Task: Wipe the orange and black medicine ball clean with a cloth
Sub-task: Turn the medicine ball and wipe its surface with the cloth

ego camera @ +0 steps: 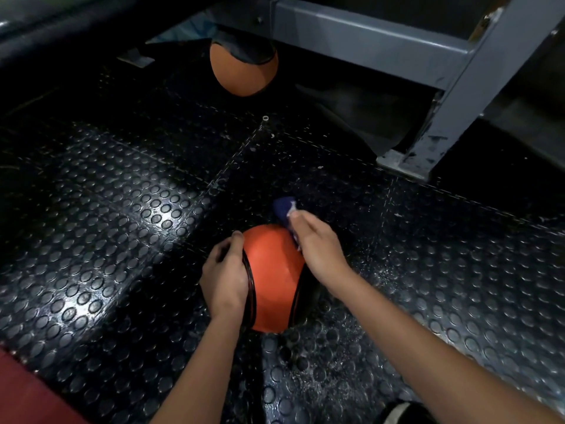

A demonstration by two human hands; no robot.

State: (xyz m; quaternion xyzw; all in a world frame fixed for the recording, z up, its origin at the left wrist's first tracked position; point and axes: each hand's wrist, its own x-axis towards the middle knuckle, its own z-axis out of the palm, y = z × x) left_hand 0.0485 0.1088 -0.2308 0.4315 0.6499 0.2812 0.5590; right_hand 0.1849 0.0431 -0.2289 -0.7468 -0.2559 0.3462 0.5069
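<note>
Single head view, steeply downward, seemingly close above a studded floor [122,228].

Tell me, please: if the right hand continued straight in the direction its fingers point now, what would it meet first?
Probably only the studded black floor. The right hand, holding the blue cloth against the near medicine ball, points away and slightly left. The second orange ball lies farther along roughly that line, though depth is unclear.
</note>
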